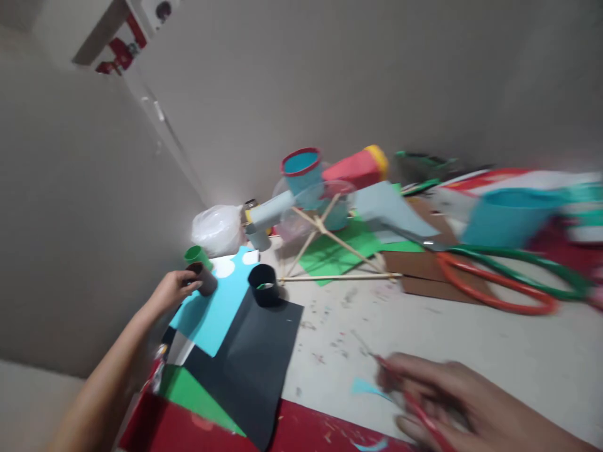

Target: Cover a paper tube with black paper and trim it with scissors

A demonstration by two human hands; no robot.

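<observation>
My left hand (174,290) reaches out to the far left, its fingers closed on a brown paper tube (205,281) that stands on a light-blue sheet (207,317). Just behind that tube is a green paper tube (196,253). To its right, a black paper tube (264,285) stands at the top of a black sheet (254,351). At lower right, my right hand (433,395) is closed on a thin red-handled tool (414,402) with a narrow metal tip; blur hides its exact kind. A small light-blue paper scrap (366,387) lies beside its fingers.
Large scissors (499,276) with green and orange handles lie at right, over brown sheets. A wooden stick frame (320,226) stands mid-table before blue and red paper cups. A white plastic bag (217,229) rests by the wall. A teal container (511,216) is at right.
</observation>
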